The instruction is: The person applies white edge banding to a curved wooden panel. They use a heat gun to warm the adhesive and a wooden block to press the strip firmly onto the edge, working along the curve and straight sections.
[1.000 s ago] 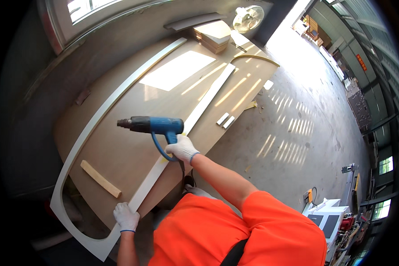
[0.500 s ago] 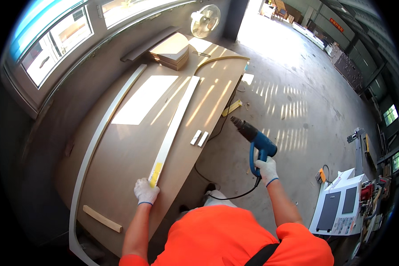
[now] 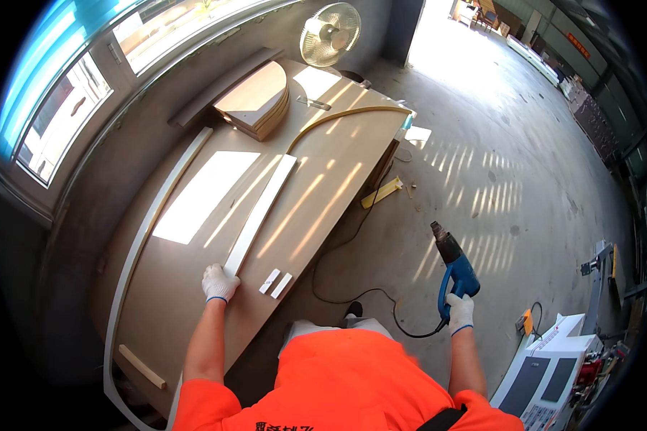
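My left hand (image 3: 219, 283), in a white knit glove, is closed around a long white strip (image 3: 260, 217) standing on edge on the tabletop (image 3: 194, 302). The strip's far end meets a tan curved strip (image 3: 338, 117) that bends toward the table's right edge. My right hand (image 3: 460, 312), gloved too, grips the handle of a blue heat gun (image 3: 461, 273). It is held out over the floor, right of the table, its nozzle tilted up and away from me. Its black cord (image 3: 410, 332) runs back toward the table. My left hand hides the part of the strip it holds.
Two small white blocks (image 3: 276, 284) lie near my left hand. A long curved strip (image 3: 147, 223) borders the table's left; a wood stick (image 3: 142, 366) lies near it. Curved boards (image 3: 255, 100) are stacked at the back by a fan (image 3: 330, 34). A white machine (image 3: 543, 370) stands right.
My left hand has moved forward along the strip, closer to the white blocks; the yellow patch beside it no longer shows. The heat gun has moved right, farther from the table. The view has shifted.
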### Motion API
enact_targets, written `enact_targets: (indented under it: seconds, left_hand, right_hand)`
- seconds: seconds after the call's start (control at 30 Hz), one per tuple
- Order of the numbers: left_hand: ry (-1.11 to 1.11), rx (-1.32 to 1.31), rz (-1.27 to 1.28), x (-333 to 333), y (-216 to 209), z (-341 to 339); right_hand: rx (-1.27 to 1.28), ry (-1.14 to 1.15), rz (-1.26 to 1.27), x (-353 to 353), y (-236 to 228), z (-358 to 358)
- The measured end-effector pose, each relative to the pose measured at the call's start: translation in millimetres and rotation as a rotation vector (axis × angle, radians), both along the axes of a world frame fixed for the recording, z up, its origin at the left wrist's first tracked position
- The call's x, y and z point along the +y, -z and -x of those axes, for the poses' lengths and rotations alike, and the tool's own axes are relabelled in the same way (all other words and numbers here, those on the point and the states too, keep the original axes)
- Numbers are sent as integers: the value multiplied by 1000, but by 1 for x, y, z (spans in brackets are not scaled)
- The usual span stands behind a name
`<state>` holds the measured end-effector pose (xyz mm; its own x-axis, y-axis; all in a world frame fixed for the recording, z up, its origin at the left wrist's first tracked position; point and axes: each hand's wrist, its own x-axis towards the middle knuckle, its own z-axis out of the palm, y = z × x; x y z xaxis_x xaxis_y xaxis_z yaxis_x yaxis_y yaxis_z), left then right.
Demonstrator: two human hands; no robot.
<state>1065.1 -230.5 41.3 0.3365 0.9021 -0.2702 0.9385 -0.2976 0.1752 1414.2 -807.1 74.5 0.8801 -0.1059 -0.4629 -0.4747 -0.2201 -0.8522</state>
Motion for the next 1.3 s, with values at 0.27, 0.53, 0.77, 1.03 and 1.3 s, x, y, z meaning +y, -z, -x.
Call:
enact_targets:
  seconds: [0.27,0.53,0.77,1.03,1.3]
  left_hand:
    - [-24,-49,-42,33,-2,-141]
    - [-56,-85,52,80,-20,-313]
    - [39,-206,29,114,-8,-415]
    - [-36,65,87,130,-30,-473]
    - [4,107,125,143,-34,-497]
  right_hand:
    - [-186,-104,-157,80,-76,-223]
    - [-219,-200,-39,178,-87,-419]
    - [-94,-173,357,260,20,-609]
    - [70,-668,497,421,120,-752]
    - [-94,-1086,656,510,170,-815]
